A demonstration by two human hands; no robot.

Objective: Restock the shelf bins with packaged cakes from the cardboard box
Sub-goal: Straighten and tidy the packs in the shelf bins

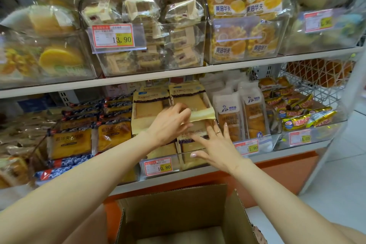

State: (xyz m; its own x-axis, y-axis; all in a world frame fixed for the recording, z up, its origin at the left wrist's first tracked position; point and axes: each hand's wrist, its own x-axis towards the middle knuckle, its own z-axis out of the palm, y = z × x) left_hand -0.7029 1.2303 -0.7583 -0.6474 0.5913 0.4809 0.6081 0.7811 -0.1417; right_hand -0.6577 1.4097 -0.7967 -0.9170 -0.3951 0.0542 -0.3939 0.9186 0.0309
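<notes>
Cake pack (202, 114) is pinched by L hand (170, 123) above lower-shelf bin (184, 161); R hand (215, 144) is held open, fingers spread.
Cardboard box (178, 210) is set open below, pale floor (336, 184) at rt.

A beige, window-fronted cake package (202, 115) is pinched at its edge by the left hand (170, 123) over a clear plastic shelf bin (176, 166). The right hand (215, 144) is laid flat, fingers spread, on similar stacked packages (187, 145) in that bin. An open brown cardboard box (178, 210) is seen below.
</notes>
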